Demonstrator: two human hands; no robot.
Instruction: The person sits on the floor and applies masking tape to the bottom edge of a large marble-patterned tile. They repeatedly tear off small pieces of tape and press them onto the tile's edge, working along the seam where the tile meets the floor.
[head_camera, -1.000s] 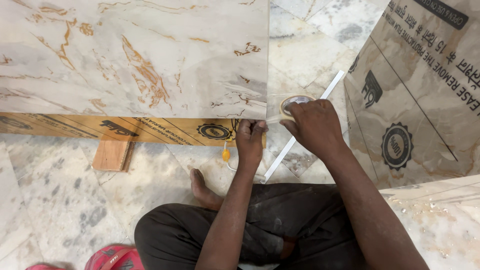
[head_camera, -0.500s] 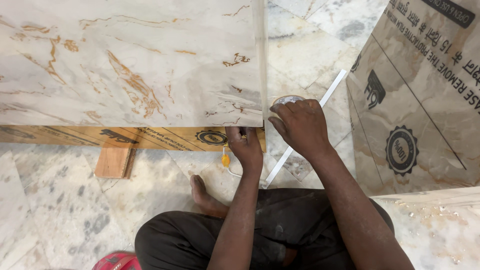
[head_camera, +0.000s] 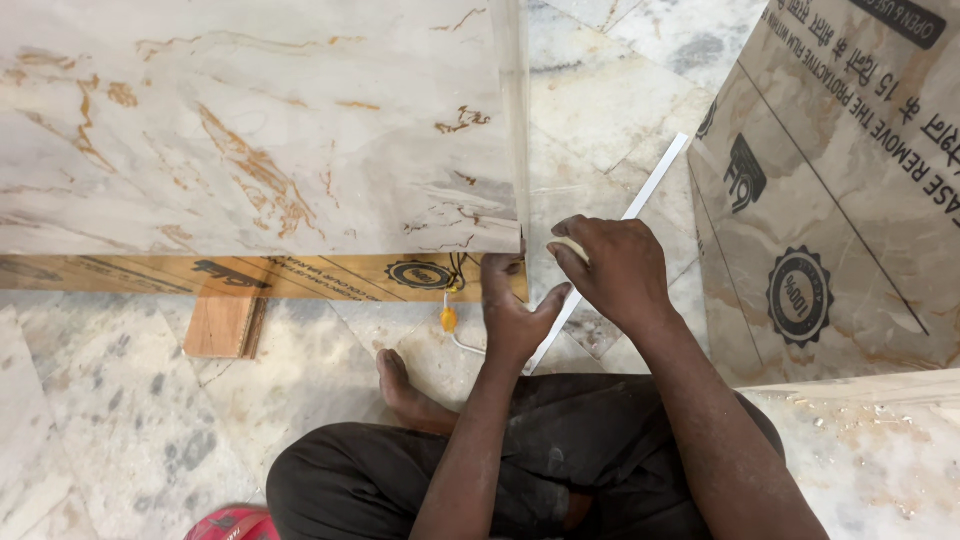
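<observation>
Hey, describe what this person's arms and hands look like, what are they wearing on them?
Both forearms are bare, with no sleeves in view. The left hand and right hand wear no gloves; no rings, watch or bracelet show. Pale dust marks the left hand's fingers.

The marble-look sheet (head_camera: 260, 120) at ten o'clock was cream, veined in rust and grey. The plywood edge (head_camera: 300, 275) beneath it was tan with black stamps. The floor (head_camera: 110, 420) was pale grey, mottled darker. The strip (head_camera: 655, 180) at one o'clock was white; the film-covered panel (head_camera: 830, 200) at three o'clock was beige with black print.
</observation>
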